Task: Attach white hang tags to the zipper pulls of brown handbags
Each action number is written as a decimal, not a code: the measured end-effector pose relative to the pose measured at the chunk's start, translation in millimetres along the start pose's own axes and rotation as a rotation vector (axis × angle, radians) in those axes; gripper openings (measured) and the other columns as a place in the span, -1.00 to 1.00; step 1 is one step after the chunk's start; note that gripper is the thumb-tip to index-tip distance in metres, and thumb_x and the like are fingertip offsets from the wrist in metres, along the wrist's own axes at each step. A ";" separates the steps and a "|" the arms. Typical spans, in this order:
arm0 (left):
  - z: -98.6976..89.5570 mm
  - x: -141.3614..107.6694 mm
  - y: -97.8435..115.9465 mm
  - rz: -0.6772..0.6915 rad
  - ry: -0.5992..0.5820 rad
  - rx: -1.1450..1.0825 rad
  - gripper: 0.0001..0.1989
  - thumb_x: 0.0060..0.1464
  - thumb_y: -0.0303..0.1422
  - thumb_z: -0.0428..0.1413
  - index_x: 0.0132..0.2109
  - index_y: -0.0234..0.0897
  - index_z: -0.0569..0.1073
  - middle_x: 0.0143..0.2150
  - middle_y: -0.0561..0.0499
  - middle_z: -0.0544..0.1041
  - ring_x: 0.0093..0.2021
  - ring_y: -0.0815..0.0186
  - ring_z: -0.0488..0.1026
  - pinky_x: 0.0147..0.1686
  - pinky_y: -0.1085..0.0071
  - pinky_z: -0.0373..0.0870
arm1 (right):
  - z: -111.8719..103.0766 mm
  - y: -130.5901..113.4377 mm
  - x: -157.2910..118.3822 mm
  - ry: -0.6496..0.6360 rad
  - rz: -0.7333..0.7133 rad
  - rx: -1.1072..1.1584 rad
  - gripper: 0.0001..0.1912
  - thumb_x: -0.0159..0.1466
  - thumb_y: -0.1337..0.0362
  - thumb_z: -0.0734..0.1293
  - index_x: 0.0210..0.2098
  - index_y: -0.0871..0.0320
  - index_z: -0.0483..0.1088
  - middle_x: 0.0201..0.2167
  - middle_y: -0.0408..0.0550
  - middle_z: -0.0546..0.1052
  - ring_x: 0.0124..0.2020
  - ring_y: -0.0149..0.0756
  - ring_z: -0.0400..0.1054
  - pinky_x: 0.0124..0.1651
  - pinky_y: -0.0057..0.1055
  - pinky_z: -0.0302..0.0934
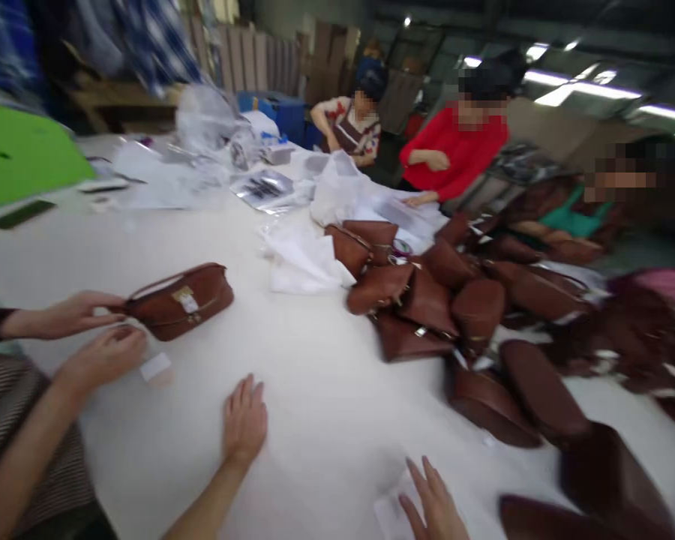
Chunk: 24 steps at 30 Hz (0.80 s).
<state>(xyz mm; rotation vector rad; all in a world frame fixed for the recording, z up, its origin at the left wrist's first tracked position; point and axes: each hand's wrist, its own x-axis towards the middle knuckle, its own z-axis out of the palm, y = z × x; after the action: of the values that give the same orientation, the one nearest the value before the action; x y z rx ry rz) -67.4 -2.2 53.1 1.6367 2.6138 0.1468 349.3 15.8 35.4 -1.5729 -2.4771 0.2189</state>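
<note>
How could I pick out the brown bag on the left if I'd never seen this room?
Start at the big white table and look to its left side, beyond the camera wearer's left hand. There, a co-worker's hands are at one end of the brown bag. Unlike the brown bags heaped on the right, it lies apart, with a pale patch on its front.

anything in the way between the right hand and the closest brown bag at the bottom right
Nothing visible stands between the right hand and that brown bag; only white tabletop shows there. The white piece by the fingers lies on the hand's other side.
</note>
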 end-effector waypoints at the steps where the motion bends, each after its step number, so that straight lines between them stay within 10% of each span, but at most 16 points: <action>1: 2.2 4.8 -1.6 0.024 0.020 -0.003 -0.57 0.16 -0.48 -0.11 0.15 -0.36 0.38 0.30 -0.26 0.29 0.26 -0.01 0.22 0.17 0.00 0.19 | -4.5 -1.6 -19.3 0.015 0.120 -0.028 -0.47 0.32 -0.02 0.14 0.11 0.17 0.36 0.11 0.26 0.45 0.11 0.17 0.36 0.03 0.06 0.39; 7: 7.5 9.4 -0.5 0.093 0.099 -0.021 -0.59 0.18 -0.43 -0.11 0.13 -0.40 0.36 0.27 -0.30 0.29 0.24 -0.02 0.20 0.14 0.03 0.18 | 19.9 -64.4 -52.5 0.007 0.747 -0.098 -0.29 0.32 -0.13 0.04 0.28 0.21 0.13 0.23 0.50 0.23 0.21 0.45 0.16 -0.11 0.46 0.20; 15: -2.0 8.4 2.8 0.098 0.115 -0.032 -0.59 0.20 -0.42 -0.16 0.14 -0.42 0.33 0.26 -0.32 0.27 0.23 -0.03 0.19 0.13 0.02 0.17 | 37.1 -150.1 3.5 -0.061 0.615 0.057 -0.19 0.25 -0.07 0.24 0.35 0.18 -0.05 0.38 0.37 -0.06 0.34 0.39 -0.11 0.18 0.40 -0.05; 24: -18.8 -6.4 -9.5 0.012 -0.084 -0.466 -0.54 -0.05 -0.62 -0.06 0.01 -0.40 0.44 0.23 -0.28 0.36 0.27 0.08 0.25 0.28 0.08 0.15 | 56.0 -113.8 -15.2 0.171 0.252 0.221 -0.33 0.29 0.04 0.20 0.34 -0.01 -0.01 0.26 0.18 0.29 0.28 0.30 0.10 0.05 0.32 0.22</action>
<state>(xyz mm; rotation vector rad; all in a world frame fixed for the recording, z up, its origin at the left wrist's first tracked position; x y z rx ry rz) -74.9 -13.0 70.7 1.4556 2.2769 0.6200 242.1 -47.2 5.9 -1.7245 -2.0480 0.3656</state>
